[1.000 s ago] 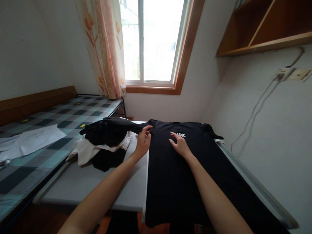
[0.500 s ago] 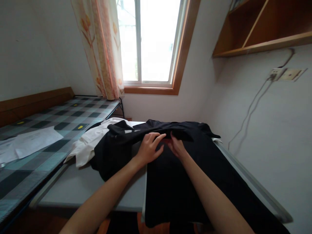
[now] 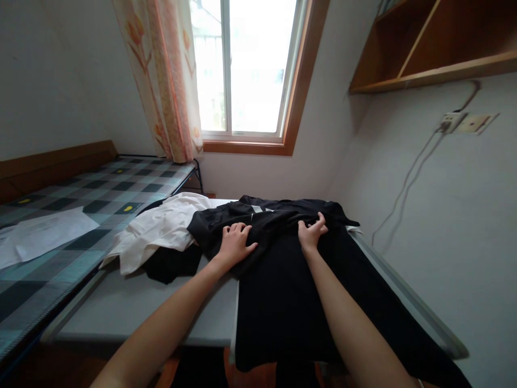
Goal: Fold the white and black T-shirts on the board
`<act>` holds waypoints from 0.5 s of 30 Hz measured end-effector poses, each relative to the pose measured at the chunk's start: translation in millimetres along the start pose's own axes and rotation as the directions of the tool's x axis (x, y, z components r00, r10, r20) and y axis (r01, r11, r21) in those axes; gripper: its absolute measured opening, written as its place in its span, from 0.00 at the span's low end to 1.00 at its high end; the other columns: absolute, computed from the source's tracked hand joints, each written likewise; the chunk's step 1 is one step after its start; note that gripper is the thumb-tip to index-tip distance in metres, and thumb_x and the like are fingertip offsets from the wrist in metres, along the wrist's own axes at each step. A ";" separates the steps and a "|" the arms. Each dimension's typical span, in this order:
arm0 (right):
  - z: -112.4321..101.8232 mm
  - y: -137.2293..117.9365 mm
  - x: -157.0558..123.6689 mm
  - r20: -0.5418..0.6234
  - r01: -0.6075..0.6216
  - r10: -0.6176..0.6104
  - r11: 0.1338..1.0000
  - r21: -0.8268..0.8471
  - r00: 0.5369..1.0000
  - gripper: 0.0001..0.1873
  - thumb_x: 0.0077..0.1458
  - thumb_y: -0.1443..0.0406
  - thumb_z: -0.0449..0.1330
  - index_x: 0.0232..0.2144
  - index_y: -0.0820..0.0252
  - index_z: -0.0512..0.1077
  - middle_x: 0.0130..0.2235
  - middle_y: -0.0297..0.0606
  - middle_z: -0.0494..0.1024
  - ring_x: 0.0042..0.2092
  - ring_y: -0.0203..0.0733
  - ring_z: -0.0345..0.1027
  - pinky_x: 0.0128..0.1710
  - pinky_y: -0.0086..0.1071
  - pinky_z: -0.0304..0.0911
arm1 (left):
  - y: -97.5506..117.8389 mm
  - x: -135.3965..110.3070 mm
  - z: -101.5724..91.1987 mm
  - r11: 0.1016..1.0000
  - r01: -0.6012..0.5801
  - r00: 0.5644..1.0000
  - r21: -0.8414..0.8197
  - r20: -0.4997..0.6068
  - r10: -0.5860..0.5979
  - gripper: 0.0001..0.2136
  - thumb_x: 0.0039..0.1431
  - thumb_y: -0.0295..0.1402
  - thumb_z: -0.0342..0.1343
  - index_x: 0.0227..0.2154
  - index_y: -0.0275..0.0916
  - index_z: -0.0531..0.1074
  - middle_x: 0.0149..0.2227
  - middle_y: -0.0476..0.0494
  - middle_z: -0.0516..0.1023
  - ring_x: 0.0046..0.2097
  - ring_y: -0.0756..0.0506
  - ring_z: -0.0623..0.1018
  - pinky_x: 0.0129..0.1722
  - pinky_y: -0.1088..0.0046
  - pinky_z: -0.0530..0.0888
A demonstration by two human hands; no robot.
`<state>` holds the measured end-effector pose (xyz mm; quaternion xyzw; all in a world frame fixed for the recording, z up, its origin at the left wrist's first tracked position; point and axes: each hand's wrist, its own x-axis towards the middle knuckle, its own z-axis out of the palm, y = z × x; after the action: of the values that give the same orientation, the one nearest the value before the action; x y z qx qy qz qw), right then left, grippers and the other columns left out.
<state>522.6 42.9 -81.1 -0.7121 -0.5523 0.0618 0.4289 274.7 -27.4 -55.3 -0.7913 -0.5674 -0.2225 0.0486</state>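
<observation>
A black shirt (image 3: pixel 283 307) lies flat along the grey table (image 3: pixel 133 310), its hem hanging over the near edge. A second black garment (image 3: pixel 269 218) lies crumpled across the far end of that shirt. My left hand (image 3: pixel 234 243) rests on the crumpled garment's left part, fingers bent into the cloth. My right hand (image 3: pixel 311 233) grips the same garment further right, thumb raised. A white garment (image 3: pixel 161 229) lies bunched to the left of my left hand, with more dark cloth (image 3: pixel 172 264) under it.
A bed with a checked cover (image 3: pixel 81 199) runs along the table's left side, white paper sheets (image 3: pixel 40 234) on it. A window and patterned curtain (image 3: pixel 169 81) are behind. A wooden shelf (image 3: pixel 428 48) and a wall socket with cable (image 3: pixel 450 121) are on the right wall.
The black garment has been dragged off the pile at the left and onto the flat shirt's far end, uncovering the white garment. Both hands moved apart along it.
</observation>
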 end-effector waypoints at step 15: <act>5.7 -19.3 -26.3 0.385 0.266 -0.276 0.961 0.080 0.881 0.39 0.51 0.66 0.58 0.65 0.49 0.54 0.32 0.33 0.73 0.36 0.44 0.69 0.45 0.39 0.63 | -1.3 5.0 -4.1 0.978 -0.114 0.987 -0.173 -0.129 0.092 0.09 0.65 0.29 0.46 0.38 0.41 0.72 0.39 0.44 0.74 0.41 0.46 0.75 0.40 0.71 0.71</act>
<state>495.2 24.3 -81.6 -0.5958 -0.7201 0.1497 0.3227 273.6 -23.9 -49.8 -0.8060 -0.4992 -0.3172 0.0225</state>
